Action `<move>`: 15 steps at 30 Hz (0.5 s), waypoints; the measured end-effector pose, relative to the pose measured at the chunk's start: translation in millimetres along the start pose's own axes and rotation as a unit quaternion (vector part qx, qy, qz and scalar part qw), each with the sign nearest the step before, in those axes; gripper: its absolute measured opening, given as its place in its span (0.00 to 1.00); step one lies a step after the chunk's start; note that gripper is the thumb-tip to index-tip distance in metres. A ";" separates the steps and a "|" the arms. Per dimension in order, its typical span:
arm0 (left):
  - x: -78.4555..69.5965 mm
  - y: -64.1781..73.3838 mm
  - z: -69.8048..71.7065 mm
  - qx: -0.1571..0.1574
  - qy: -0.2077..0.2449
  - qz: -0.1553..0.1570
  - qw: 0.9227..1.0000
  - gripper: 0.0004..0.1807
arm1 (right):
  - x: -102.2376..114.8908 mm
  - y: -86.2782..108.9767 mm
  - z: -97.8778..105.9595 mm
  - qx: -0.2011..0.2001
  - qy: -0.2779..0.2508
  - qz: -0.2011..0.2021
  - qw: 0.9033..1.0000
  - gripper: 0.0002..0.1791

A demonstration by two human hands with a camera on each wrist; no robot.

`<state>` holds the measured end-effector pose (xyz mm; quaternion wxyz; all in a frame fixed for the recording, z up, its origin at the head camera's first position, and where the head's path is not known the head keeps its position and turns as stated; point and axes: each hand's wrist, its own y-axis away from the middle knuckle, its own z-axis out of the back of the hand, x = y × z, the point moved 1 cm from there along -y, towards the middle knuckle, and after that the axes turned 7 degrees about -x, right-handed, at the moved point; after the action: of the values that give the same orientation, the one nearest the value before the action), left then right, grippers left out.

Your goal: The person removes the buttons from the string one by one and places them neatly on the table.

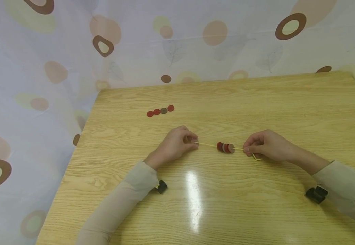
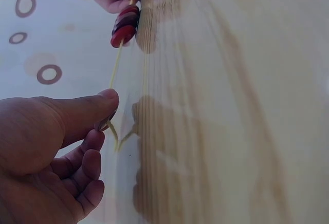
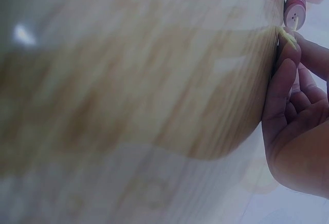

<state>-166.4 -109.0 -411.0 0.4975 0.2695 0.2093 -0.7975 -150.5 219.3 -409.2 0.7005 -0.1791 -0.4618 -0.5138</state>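
A yellow string (image 1: 209, 144) stretches between the two hands, low over the table. Threaded on it is a stack of red, dark and brownish buttons (image 1: 225, 147); the right wrist view shows holes in the face of the end button (image 3: 295, 16). My left hand (image 1: 177, 144) pinches a brownish button (image 2: 106, 122) between thumb and finger, where the string meets it, and a short string tail (image 2: 117, 143) hangs below. With thumb and forefinger, my right hand (image 1: 267, 145) pinches the string on the other side of the stack. Its knotted end (image 1: 257, 158) sticks out past the fingers.
Farther back on the wooden table (image 1: 241, 109), three red buttons (image 1: 156, 112) and a greyish one (image 1: 163, 110) lie in a row. A patterned curtain (image 1: 183, 41) rises behind the table's back edge and along its left side.
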 end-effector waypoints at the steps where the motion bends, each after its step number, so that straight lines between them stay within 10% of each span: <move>1: 0.4 0.1 0.2 -0.001 0.000 0.001 1.000 0.13 | -0.2 0.0 0.0 0.001 -0.001 0.000 1.000 0.09; 15: 4.4 0.6 2.7 -0.009 -0.006 0.007 1.000 0.12 | -1.8 -1.0 0.4 0.003 0.001 -0.006 1.000 0.09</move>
<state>-168.1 -113.9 -411.8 0.5065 0.2620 0.2113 -0.7938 -151.7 220.1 -410.7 0.6987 -0.1737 -0.4631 -0.5168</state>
